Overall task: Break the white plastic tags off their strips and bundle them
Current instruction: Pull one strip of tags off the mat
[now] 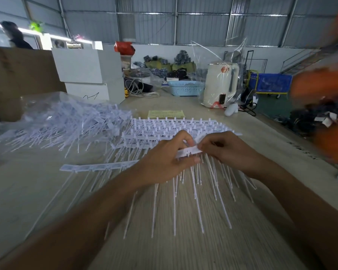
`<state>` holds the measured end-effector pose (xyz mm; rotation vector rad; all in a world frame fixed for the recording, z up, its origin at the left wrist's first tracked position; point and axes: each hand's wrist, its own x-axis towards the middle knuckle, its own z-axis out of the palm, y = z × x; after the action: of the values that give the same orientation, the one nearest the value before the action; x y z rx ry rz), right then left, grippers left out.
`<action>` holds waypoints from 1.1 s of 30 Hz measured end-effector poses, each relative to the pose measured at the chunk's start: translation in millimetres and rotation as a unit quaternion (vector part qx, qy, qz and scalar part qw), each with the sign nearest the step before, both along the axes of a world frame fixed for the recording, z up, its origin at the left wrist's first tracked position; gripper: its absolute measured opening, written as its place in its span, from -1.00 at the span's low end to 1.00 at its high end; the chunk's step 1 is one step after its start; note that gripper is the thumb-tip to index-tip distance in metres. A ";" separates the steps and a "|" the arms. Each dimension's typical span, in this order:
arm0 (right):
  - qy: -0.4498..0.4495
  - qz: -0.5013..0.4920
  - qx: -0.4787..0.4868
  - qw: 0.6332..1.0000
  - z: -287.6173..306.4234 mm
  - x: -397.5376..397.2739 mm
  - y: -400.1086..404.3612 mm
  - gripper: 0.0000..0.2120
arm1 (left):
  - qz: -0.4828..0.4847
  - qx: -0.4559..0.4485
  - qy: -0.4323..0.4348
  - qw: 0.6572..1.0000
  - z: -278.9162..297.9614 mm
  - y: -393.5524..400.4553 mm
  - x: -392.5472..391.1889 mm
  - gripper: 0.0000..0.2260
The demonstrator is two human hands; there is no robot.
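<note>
Left hand point(162, 162) curling round strip point(187, 152) at centre; right hand point(222, 149) pinching its 3 o'clock end, tags' thin white tails hanging toward 6 o'clock. Clear bag point(47, 112) at 10 o'clock spilling loose tags point(70, 125) onto table point(261, 137). Blue basket point(185, 87) at 12 o'clock, contents hidden. Kettle point(220, 84) in clear wrap at 1 o'clock. Stacked strips point(174, 127) lying just beyond hands; another strip point(98, 167) at 9 o'clock.

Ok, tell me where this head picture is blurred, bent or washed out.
Head view: the orange shape at the right edge is smeared by motion blur; the wall panels bow from wide-angle distortion; the windows at upper left are blown out; the hands and strip are slightly soft.
</note>
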<state>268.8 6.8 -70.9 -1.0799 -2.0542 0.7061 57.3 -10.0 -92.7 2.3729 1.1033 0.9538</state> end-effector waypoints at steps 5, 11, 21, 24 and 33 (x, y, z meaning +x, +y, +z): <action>0.048 -0.030 -0.032 0.998 -1.1 2.6 1.3 -0.74 | 0.025 0.013 0.020 0.999 -0.1 5.1 -8.4 -0.78; 0.047 -0.002 -0.041 0.998 1.1 -5.6 -4.7 -0.72 | 0.092 0.126 0.080 0.984 1.5 4.9 -10.8 -0.92; -0.049 0.025 0.072 0.996 6.3 -3.5 -7.0 -0.87 | 0.057 0.147 0.096 0.983 0.9 3.6 -12.5 -0.85; -0.089 0.025 0.110 0.990 5.9 -3.8 -7.4 -0.85 | 0.044 0.138 0.084 0.986 -0.2 3.7 -13.7 -0.83; -0.157 0.020 0.233 0.960 4.6 -9.6 -7.1 -0.94 | 0.019 0.038 -0.027 0.999 -1.0 6.2 -12.1 -0.86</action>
<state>259.2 -0.3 -66.3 -0.9148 -2.3534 0.0494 45.2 -3.8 -93.7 2.3787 1.1135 1.0860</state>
